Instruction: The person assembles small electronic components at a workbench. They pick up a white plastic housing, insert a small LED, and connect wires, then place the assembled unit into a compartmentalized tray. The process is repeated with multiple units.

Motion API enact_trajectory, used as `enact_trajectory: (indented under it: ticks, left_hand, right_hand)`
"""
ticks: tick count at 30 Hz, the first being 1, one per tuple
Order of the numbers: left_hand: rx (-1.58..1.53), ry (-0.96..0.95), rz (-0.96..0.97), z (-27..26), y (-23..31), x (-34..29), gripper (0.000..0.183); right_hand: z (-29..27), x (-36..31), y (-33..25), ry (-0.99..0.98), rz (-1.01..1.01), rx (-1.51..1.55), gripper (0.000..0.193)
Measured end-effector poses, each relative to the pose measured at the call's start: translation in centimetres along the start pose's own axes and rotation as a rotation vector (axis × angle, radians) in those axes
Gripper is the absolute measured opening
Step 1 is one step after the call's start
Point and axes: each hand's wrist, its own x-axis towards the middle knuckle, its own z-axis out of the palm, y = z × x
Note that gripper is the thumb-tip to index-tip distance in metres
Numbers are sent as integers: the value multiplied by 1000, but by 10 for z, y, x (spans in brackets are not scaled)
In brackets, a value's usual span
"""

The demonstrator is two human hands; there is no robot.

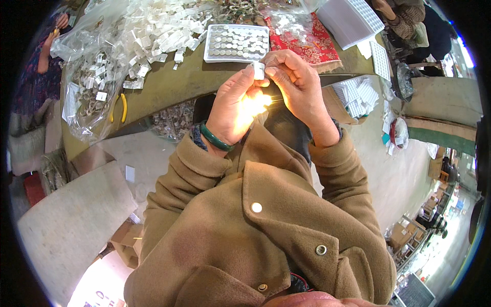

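Between the thumb and fingers of my left hand (228,108) is a small white plastic piece (259,71), held up over the table's near edge. A dark green bangle (215,137) circles that wrist. My right hand (300,88) is closed in a pinch right beside the piece, thumb against forefinger; whatever it grips is too small to make out. Strong yellow glare (257,105) hides part of the left palm and fingers. Just beyond my hands lies a white tray (206,55) with rows of round, pale pieces.
Loose white pieces (163,31) heap up at the far left, beside a clear plastic bag (76,115). Yellow-handled pliers (124,108) lie near the edge. Red patterned cloth (327,46) and stacked white trays (343,23) are at far right. Other people sit at both sides.
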Motion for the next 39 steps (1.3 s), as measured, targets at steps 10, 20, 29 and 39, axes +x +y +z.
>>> enact_trajectory:
  ticks: [10,20,29,39]
  left_hand:
    - [138,115,-17,-11,3,-9,20]
    - [-26,110,-149,-19,16,-14,20]
    - [436,229,6,-22,19,-11,16]
    - [302,183,134,-28,49,-8,27]
  right_hand:
    - [8,-1,-18,-84,71,-107,9]
    - [8,5,-21,-228,96,-202,7]
    - [4,29,-13,-466,40,-248,9]
    - [0,111,40,32,46,-583,27]
